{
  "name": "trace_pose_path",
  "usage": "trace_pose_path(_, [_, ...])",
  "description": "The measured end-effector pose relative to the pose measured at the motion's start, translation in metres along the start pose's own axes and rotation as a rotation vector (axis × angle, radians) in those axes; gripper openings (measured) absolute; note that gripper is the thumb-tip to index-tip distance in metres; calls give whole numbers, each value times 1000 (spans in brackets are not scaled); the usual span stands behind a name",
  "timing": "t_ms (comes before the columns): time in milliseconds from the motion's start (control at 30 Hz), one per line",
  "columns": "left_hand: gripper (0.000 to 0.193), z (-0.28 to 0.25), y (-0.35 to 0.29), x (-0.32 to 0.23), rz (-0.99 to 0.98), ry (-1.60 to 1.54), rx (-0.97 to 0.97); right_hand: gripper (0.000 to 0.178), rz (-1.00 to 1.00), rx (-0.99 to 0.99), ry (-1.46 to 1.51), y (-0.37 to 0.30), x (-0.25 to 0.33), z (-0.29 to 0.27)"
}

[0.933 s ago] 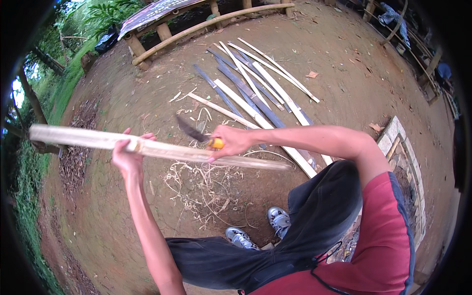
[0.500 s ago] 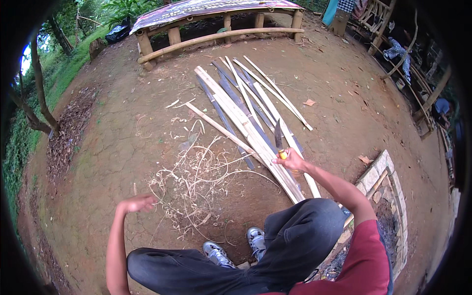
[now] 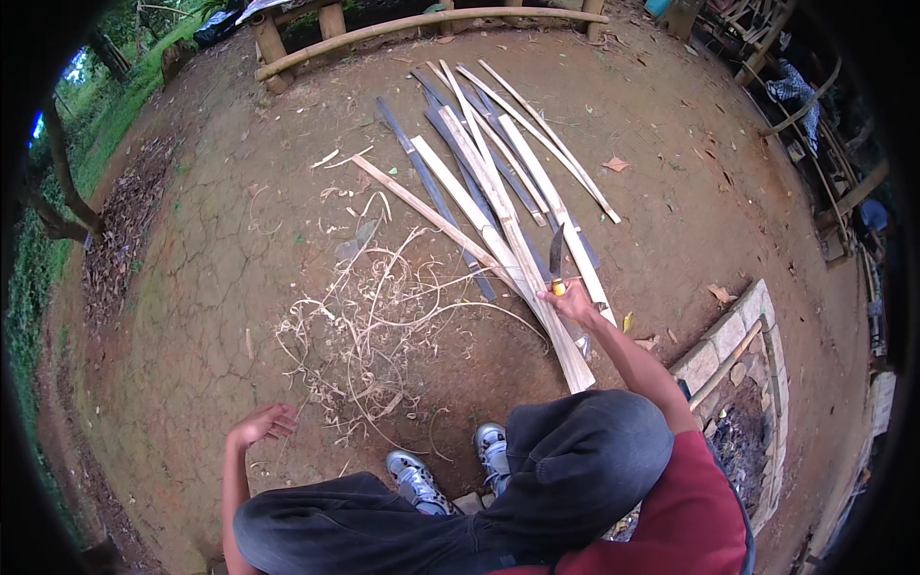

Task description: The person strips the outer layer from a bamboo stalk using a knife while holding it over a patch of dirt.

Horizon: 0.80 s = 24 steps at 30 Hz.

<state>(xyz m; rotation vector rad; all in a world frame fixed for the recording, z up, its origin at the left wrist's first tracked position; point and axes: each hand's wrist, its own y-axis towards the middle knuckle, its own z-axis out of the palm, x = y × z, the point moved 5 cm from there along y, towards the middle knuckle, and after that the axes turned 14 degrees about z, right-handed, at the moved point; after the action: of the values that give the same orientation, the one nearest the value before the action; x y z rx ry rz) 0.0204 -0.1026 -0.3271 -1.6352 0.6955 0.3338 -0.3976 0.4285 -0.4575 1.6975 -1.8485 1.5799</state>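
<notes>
My right hand [image 3: 572, 302] is closed around the yellow handle of a knife [image 3: 557, 253], its dark blade pointing up and away from me. The fingers of that hand also lie against a long pale bamboo strip [image 3: 508, 213]; whether they grip it cannot be made out. Beside it lie more bamboo strips [image 3: 458, 195], some pale and some with dark outer skin, fanned out on the ground. My left hand [image 3: 261, 425] hangs in the air at the left with its fingers apart, holding nothing. A tangle of curled shavings [image 3: 369, 331] lies between the two hands.
A stone-edged fire pit [image 3: 733, 335] with ash and charred bits is close on my right. Ahead stands a low bamboo platform [image 3: 422, 27]. Wooden poles and a shelter [image 3: 815, 115] line the far right. Dry leaves [image 3: 615, 165] dot the bare earth.
One pale strip has shifted apart from its neighbour under my right hand, which still holds the knife. My left hand has moved lower and a little left. The view has tilted down.
</notes>
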Motion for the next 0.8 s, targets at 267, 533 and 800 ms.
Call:
trace_pose_path(267, [43,20,26,-39,105,-79,-40,28,-5,-2,49,12,-14,21])
trace_pose_path(533, [54,81,92,-125,472,-163,-234,28,-121,177,410,-19,138,125])
trace_pose_path(800, [33,119,103,-151,724,-768,-432,33,-273,462,493,-108,262,248])
